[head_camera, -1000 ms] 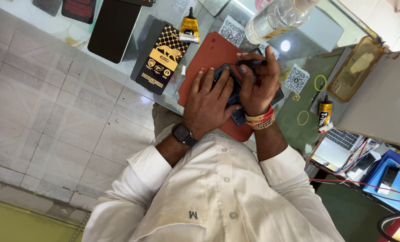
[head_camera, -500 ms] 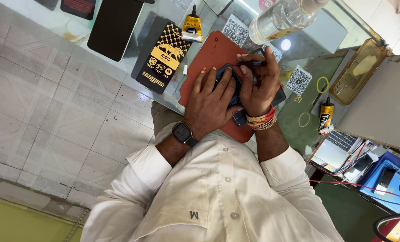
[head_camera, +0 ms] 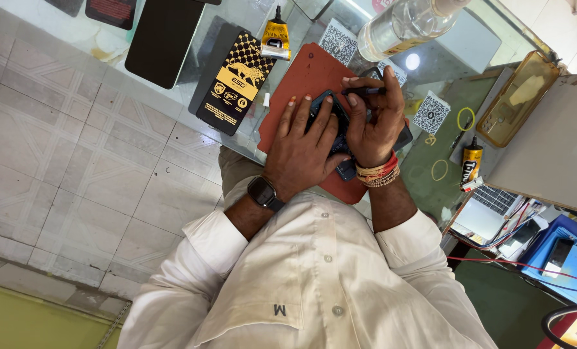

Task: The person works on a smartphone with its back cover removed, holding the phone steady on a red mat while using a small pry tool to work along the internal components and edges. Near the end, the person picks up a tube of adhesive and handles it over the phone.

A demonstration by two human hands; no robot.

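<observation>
A dark phone point(head_camera: 344, 169) lies on a red mat point(head_camera: 301, 74) on a glass counter. My left hand point(head_camera: 304, 145), with a dark watch on its wrist, presses flat on the phone with fingers spread. My right hand point(head_camera: 373, 123), with red and gold bracelets on the wrist, curls over the phone's right side. It pinches a thin dark tool point(head_camera: 364, 91) at the phone's far edge. Most of the phone is hidden under both hands.
A black-and-gold flat package point(head_camera: 235, 81) and a yellow glue tube point(head_camera: 275, 35) lie left of the mat. A clear bottle point(head_camera: 405, 22) stands behind it. To the right are a second glue tube point(head_camera: 472, 161), an amber tray point(head_camera: 518, 97), square code cards point(head_camera: 430, 113) and a laptop point(head_camera: 489, 207).
Both hands stay on the phone in nearly the same pose. The view has only shifted slightly.
</observation>
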